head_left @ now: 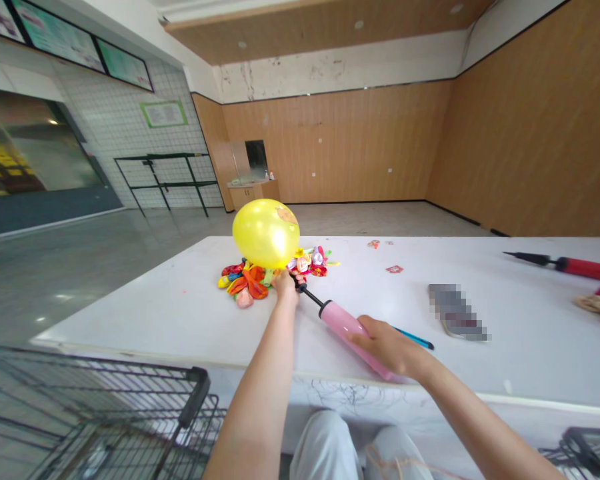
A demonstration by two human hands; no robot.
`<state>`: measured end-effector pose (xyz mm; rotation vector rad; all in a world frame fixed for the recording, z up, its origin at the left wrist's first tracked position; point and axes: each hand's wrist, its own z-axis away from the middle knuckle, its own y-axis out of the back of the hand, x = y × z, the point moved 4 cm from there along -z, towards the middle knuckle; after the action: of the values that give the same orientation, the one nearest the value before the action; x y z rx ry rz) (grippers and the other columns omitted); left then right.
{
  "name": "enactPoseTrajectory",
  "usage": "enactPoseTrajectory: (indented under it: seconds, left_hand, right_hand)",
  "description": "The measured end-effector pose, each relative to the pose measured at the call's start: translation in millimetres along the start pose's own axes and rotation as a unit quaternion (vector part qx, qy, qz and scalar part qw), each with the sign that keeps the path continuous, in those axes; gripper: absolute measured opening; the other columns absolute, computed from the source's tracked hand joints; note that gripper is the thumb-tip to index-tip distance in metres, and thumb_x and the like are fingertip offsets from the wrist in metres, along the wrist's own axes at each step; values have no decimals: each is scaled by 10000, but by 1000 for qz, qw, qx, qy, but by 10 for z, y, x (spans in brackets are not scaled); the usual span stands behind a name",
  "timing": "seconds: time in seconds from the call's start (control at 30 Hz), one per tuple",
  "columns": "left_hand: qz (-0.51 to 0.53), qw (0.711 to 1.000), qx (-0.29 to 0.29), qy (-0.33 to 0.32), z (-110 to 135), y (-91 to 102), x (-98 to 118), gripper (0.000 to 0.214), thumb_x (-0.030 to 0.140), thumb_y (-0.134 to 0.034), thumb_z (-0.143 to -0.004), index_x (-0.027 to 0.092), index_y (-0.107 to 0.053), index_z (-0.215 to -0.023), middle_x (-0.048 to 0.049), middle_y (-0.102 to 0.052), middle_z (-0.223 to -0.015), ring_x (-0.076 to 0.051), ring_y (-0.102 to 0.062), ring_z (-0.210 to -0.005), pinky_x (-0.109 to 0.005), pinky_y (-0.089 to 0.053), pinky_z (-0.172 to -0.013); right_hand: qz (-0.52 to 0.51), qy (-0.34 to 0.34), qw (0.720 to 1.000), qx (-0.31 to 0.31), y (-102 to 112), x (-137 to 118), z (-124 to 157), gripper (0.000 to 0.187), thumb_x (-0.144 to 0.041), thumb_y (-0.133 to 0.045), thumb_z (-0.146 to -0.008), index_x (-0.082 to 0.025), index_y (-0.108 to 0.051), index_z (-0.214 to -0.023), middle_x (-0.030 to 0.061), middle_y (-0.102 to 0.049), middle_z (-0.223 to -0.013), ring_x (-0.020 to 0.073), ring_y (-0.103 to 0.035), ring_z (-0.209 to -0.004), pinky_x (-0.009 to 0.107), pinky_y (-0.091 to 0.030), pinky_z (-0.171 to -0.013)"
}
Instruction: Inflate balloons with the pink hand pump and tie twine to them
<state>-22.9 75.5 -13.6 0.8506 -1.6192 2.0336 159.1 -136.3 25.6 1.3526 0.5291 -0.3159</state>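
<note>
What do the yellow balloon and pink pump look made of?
Yellow balloon: probably thin latex, glossy; its taut skin shows bright highlights.
Pink pump: likely plastic, smooth and mildly shiny, evenly coloured with soft highlights; painted metal can't be ruled out.

Left hand [286, 288] hides the neck of the yellow balloon [266, 233]!
We see the phone [457, 312] blurred into blocks.

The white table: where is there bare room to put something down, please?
The widest, nearly bare patch is the left end of the table, between its left edge and the loose balloons. Another lies between the small red piece and the red pump. It is crowded around the left hand, yellow balloon, right hand, pink pump and blue pen.
</note>
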Motion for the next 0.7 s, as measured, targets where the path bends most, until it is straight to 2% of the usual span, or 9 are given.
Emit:
enactPoseTrajectory:
  seconds: [0.13, 0.23, 0.33, 0.53, 0.7]
  left_hand:
    - [-2, 1000, 25, -12, -28, 23, 59, 184, 107, -510, -780, 198, -386, -678, 68, -406, -470, -52, -368, -308, -142, -253, -315]
    - [2, 999, 16, -29, -8, 28, 69, 189, 133, -518, -805, 201, -386, -689, 67, -420, -478, -54, -384, -317, -141, -271, -324]
    - [-13, 999, 0, -32, 41, 20, 27, 176, 143, -474, -834, 202, -389, -692, 58, -432, -476, -65, -403, -328, -152, -287, -335]
    - [-27, 999, -15, 13, 92, 12, -116, 169, 148, -450, -826, 198, -391, -676, 62, -411, -467, -62, -386, -337, -159, -289, -355]
    - [-23, 999, -3, -26, 73, 59, -76, 172, 81, -451, -791, 195, -397, -674, 69, -400, -456, -58, -387, -326, -155, -280, -361]
  right_hand:
    - [-28, -6, 1000, 2, 51, 131, 252, 318, -452, -375, -926, -182, -539, -886, 101, -663, -950, 225, -597, -836, 297, -385, -707]
    - [-35, -7, 999, 0, 51, 155, 222, 338, -459, -368, -932, -173, -543, -897, 116, -654, -974, 234, -593, -860, 305, -394, -724]
    - [-29, -4, 1000, -3, 26, 106, 10, 329, -444, -395, -929, -159, -558, -920, 135, -659, -1007, 241, -599, -887, 302, -396, -732]
    - [-13, -11, 1000, 5, -49, -148, -575, 393, -448, -407, -931, -116, -590, -1034, 175, -655, -1106, 270, -618, -958, 302, -416, -731]
    - [6, -15, 1000, -7, -74, -309, -729, 452, -480, -395, -933, -107, -578, -1111, 180, -647, -1158, 276, -623, -989, 310, -437, -752]
